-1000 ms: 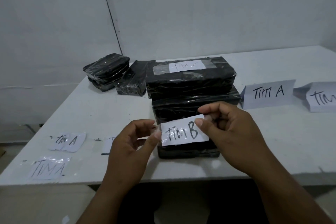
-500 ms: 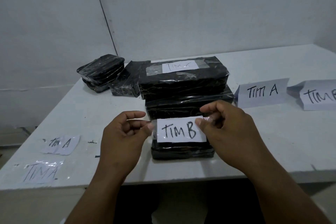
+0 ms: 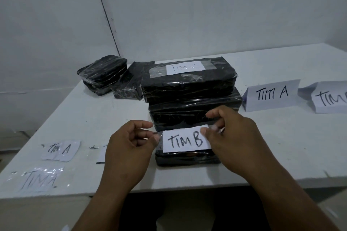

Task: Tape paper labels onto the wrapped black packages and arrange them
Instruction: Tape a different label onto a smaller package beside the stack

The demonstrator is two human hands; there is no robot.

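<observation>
The TIM B label [image 3: 185,139] lies over the near package [image 3: 187,158] at the counter [image 3: 281,148] edge, stretched flat, likely so its tape sticks without wrinkles. Left of the label, the left hand [image 3: 129,148] pinches its end, fingers curled; the right hand [image 3: 231,137] pinches the other end, seemingly by clear tape.

Black packages [image 3: 187,84]: wrapped in glossy, wrinkled plastic film. "TIM B" label [image 3: 185,139]: matt white paper under clear, shiny tape. Counter [image 3: 281,146]: smooth, matt white. At 9 o'clock, taped labels [image 3: 60,149]: glossy.
</observation>
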